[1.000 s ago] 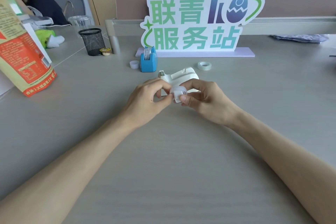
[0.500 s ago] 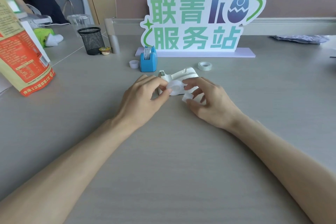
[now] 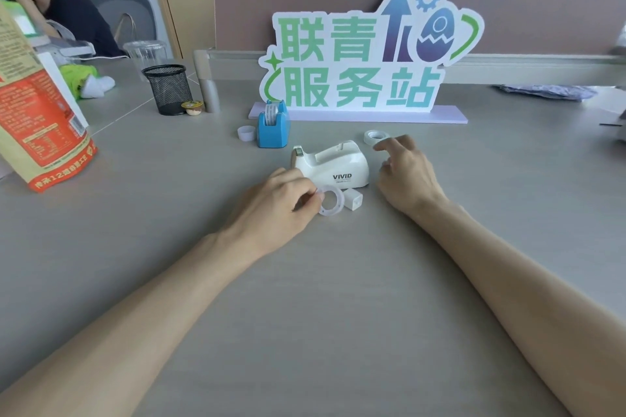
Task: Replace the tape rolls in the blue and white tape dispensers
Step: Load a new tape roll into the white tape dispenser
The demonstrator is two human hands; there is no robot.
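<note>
White plastic is the business here: the white dispenser [image 3: 333,166] sits on the grey table [image 3: 338,298] with its cradle empty, so the step in hand is its refill. The blue dispenser [image 3: 273,127] stands behind it, near the sign [image 3: 355,54], and carries a roll that looks in place; whether that one is the fresh roll I cannot tell.

The left hand [image 3: 277,203] pinches a clear ring [image 3: 330,202] between thumb and fingertips, low over the table just in front of the white dispenser; whether it touches the table is unclear. This looks like the spent core or part of the hub. A small white block [image 3: 353,199], seemingly the rest of the hub, lies just beside the ring, apart from the hand.

The right hand [image 3: 404,173] holds nothing; its grip is loose and open, with the forefinger stretched toward the new roll [image 3: 375,137], which lies flat behind the dispenser. The fingertip is just beside the roll; contact cannot be judged.

The next move, as I judge it, calls for the right hand to pinch that roll by its rim and bring it forward, while the left puts the ring down or readies the hub. The roll must go on with its free end facing the cutter, and the hub must drop squarely into the cradle slots.
</note>
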